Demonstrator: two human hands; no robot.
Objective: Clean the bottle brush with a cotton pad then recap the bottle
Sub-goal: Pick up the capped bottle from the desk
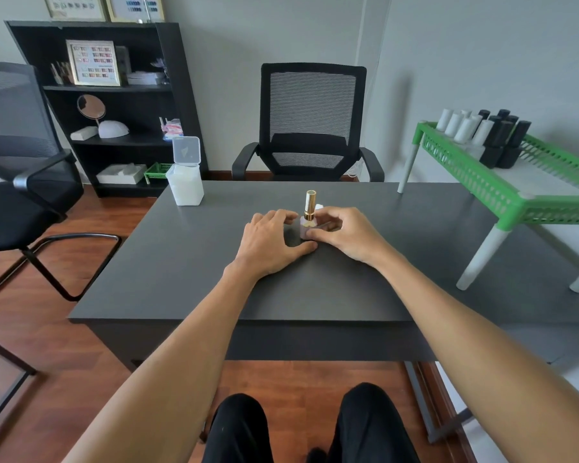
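Note:
A small pale pink bottle (306, 228) with a tall gold cap (310, 204) stands upright in the middle of the dark grey table (188, 272). The cap is on the bottle. My left hand (270, 242) curves around the bottle's left side, its thumb touching the base. My right hand (345, 232) is on the right side, thumb and fingers pinching the bottle's body. A bit of white, perhaps a cotton pad (319, 206), peeks out behind the bottle above my right fingers. The brush is hidden.
A white pad container (185, 185) with its lid flipped up stands at the table's far left. A green rack (502, 182) holding white and black bottles (482, 135) occupies the right. A black mesh chair (310, 125) faces me; another chair (24, 182) and a shelf (114, 105) are left.

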